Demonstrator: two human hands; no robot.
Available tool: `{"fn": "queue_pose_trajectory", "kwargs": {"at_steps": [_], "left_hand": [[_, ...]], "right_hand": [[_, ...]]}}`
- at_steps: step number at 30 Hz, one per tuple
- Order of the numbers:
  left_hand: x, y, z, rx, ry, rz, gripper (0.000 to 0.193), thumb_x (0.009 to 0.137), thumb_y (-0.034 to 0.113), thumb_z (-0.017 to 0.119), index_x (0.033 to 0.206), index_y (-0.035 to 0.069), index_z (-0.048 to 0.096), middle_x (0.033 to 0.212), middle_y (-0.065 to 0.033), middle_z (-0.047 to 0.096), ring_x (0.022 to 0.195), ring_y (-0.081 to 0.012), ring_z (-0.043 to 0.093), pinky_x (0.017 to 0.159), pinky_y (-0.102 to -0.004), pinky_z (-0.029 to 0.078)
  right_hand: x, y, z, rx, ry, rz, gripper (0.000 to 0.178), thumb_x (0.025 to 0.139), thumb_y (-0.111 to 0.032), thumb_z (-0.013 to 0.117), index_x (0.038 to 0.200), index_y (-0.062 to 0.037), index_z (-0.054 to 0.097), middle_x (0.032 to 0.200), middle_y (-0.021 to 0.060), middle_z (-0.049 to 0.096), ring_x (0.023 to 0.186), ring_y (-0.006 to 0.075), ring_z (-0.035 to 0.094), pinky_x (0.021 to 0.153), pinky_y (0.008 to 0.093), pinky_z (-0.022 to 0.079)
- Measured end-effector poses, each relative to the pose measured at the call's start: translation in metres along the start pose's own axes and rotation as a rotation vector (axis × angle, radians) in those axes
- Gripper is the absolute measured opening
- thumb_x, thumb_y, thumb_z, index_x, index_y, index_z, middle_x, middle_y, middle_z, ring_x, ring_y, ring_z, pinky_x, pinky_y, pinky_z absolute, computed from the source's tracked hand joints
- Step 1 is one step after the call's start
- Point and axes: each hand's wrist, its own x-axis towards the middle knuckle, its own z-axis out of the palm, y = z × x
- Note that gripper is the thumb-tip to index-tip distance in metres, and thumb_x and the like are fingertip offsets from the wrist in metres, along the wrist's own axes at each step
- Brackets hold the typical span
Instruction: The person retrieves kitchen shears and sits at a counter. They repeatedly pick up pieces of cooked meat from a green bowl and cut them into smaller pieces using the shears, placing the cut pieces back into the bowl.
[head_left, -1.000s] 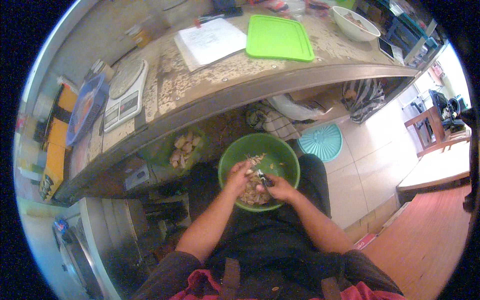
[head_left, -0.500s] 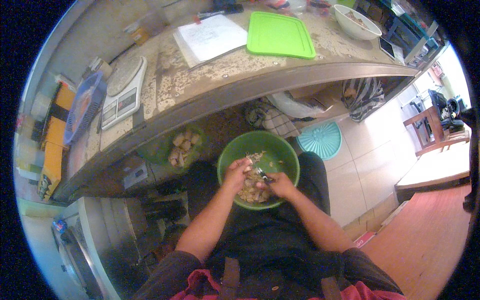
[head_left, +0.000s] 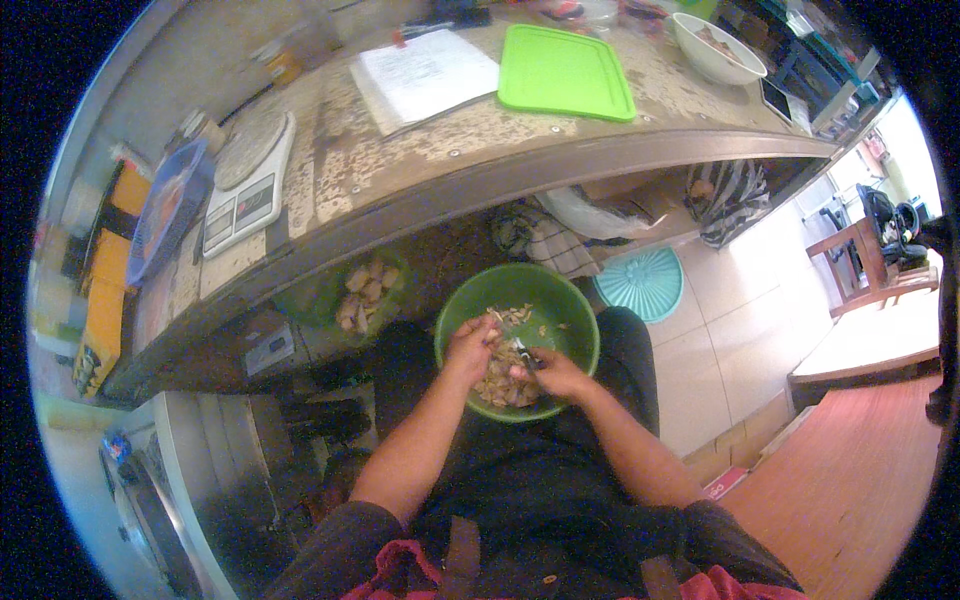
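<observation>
A green basin (head_left: 586, 300) rests between my thighs, with several pale, brownish chunks and shreds (head_left: 510, 388) in its near half. Over its left side my left hand (head_left: 470, 350) is closed, fingertips pinched on a small pale piece (head_left: 493, 332) that is mostly hidden. My right hand (head_left: 560, 374), over the right side, is wrapped round a small black-handled metal tool (head_left: 525, 354). The tool's shiny end points up and left toward my left fingertips. Its exact kind is too small to tell.
Under the worn counter (head_left: 420, 165), a green container (head_left: 395, 290) of pale chunks stands at left. A turquoise ribbed lid (head_left: 640, 284) lies on the floor at right. On the counter are a kitchen scale (head_left: 245, 200), papers (head_left: 430, 78), a lime-green lid (head_left: 565, 75) and a white bowl (head_left: 715, 55).
The tool in my right hand has tilted a little more upright. My left hand stays nearly in place. The whole view has shifted slightly.
</observation>
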Motion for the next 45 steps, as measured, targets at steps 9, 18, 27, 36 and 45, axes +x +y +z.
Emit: {"fn": "queue_pose_trajectory", "kwargs": {"at_steps": [9,18,27,36,45], "left_hand": [[0.004,-0.008,-0.009,-0.016,-0.017,-0.098,0.021,0.086,0.015,0.069,0.104,0.007,0.061,0.101,-0.0067,0.063,0.093,-0.0204,0.06,0.078,-0.0342,0.052],[0.0,-0.003,-0.003,0.007,0.001,-0.101,0.019,0.086,0.015,0.069,0.101,0.007,0.061,0.094,-0.0061,0.063,0.088,-0.0203,0.06,0.076,-0.0338,0.052],[-0.003,0.006,0.004,0.085,0.078,-0.006,0.02,0.086,0.014,0.068,0.102,0.005,0.061,0.095,-0.006,0.064,0.085,-0.0188,0.061,0.074,-0.034,0.052],[0.011,0.006,-0.014,0.097,-0.061,-0.116,0.022,0.09,0.014,0.063,0.109,0.005,0.06,0.104,-0.0098,0.064,0.091,-0.0268,0.063,0.079,-0.041,0.055],[0.016,0.012,-0.026,0.073,-0.189,-0.253,0.024,0.092,0.017,0.059,0.113,0.006,0.06,0.108,-0.0101,0.065,0.096,-0.0236,0.063,0.081,-0.0383,0.053]], "right_hand": [[0.001,0.004,0.0,0.1,-0.005,0.026,0.066,0.077,-0.049,0.075,0.125,-0.0059,0.06,0.109,0.0114,0.066,0.096,0.021,0.062,0.085,0.0345,0.05],[-0.004,-0.003,-0.001,-0.229,0.134,-0.009,0.049,0.077,-0.045,0.076,0.11,-0.0095,0.069,0.077,0.008,0.068,0.065,0.0132,0.058,0.062,0.0313,0.049],[-0.006,-0.006,0.001,0.058,0.086,0.0,0.058,0.079,-0.045,0.074,0.118,-0.0036,0.063,0.094,0.0079,0.067,0.075,0.0165,0.059,0.067,0.0331,0.049],[0.004,0.009,-0.01,0.342,-0.165,0.031,0.053,0.08,-0.05,0.07,0.108,-0.0051,0.063,0.089,0.0057,0.064,0.079,0.0164,0.057,0.064,0.0293,0.045],[0.0,0.007,-0.013,0.416,-0.171,0.074,0.047,0.082,-0.049,0.069,0.098,-0.005,0.062,0.081,0.0046,0.059,0.068,0.0151,0.054,0.052,0.0274,0.043]]}}
